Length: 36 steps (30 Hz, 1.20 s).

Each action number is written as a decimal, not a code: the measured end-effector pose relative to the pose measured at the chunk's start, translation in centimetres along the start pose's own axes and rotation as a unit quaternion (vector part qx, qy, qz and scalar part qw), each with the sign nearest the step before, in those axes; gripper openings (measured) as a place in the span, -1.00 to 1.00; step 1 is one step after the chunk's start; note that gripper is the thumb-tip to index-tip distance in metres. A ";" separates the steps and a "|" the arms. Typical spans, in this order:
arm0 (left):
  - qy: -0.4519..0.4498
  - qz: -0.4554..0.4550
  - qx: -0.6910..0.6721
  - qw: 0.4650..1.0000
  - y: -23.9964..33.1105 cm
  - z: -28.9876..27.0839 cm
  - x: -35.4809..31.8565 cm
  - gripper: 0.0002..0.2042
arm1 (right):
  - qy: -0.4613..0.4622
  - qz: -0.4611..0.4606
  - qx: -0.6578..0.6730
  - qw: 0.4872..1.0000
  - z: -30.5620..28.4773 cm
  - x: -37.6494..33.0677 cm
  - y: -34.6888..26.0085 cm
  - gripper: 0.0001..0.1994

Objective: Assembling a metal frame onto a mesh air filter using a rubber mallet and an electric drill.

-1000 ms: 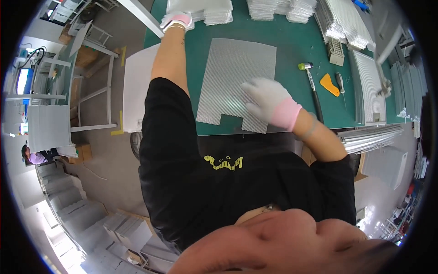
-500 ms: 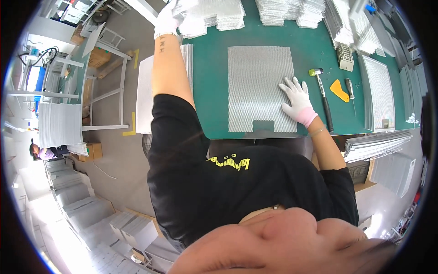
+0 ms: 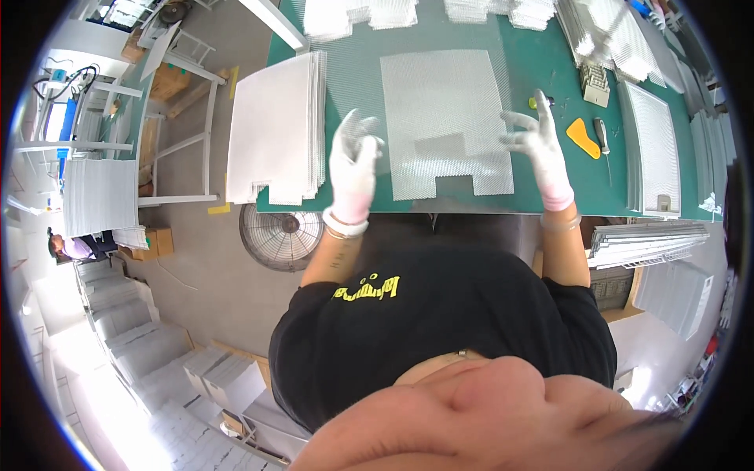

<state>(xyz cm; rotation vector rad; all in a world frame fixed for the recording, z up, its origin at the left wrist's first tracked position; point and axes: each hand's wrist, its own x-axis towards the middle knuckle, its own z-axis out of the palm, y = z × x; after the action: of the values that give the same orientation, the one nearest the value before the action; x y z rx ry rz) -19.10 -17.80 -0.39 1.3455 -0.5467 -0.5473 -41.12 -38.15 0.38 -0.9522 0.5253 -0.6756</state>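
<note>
A silver mesh sheet with a notch in its near edge lies flat on the green table. Above it, between my hands, a second mesh sheet is tilted and half see-through from blur; the lower sheet shows through it. My left hand, in a white glove, grips its left side, thumb in front and fingers greyed behind the mesh. My right hand, also gloved, has bent fingers at its right side, partly smeared. A hammer is mostly covered by my right hand.
A stack of pale sheets stands left; mesh stacks line the far side. To the right are a yellow scraper, a screwdriver, a metal block and a framed mesh panel. A floor fan sits below.
My left hand has come back from the far-left mesh stack with a mesh sheet. My right hand has lifted off the flat sheet and moved right, to the raised sheet's side.
</note>
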 end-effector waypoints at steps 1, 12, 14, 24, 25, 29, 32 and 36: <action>0.013 0.049 0.037 0.998 -2.0 0.3 -1.1 -0.37 | 0.029 -0.049 -0.233 0.971 0.2 -1.1 0.0 -0.18; -0.050 0.116 0.500 0.857 -7.0 1.1 -2.3 -0.38 | 0.089 -0.104 -0.525 0.840 -2.4 -4.0 4.0 -0.27; -0.059 0.110 0.514 0.849 -7.1 1.2 -2.3 -0.39 | 0.098 -0.093 -0.535 0.834 -2.9 -3.8 4.5 -0.28; -0.074 0.126 0.569 0.810 -7.4 1.3 -2.2 -0.40 | 0.085 -0.097 -0.620 0.774 -4.0 -3.6 6.0 -0.32; -0.074 0.128 0.569 0.809 -7.5 1.3 -2.3 -0.40 | 0.084 -0.096 -0.625 0.770 -3.8 -3.6 5.9 -0.34; -0.076 0.135 0.572 0.806 -7.5 1.2 -2.2 -0.40 | 0.074 -0.131 -0.641 0.753 -4.1 -3.3 6.1 -0.38; -0.082 0.130 0.571 0.806 -7.3 1.1 -2.1 -0.40 | 0.061 -0.110 -0.648 0.751 -4.2 -3.2 6.0 -0.44; -0.082 0.067 0.596 0.796 -6.5 1.6 -1.9 -0.39 | 0.045 -0.153 -0.692 0.704 -4.6 -2.9 5.6 -0.48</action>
<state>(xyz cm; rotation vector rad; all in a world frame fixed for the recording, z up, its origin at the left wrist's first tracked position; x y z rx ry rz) -21.93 -18.67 -6.68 2.4341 -1.2351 -0.1434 -44.53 -36.32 -6.40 -2.4922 1.0043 -0.5452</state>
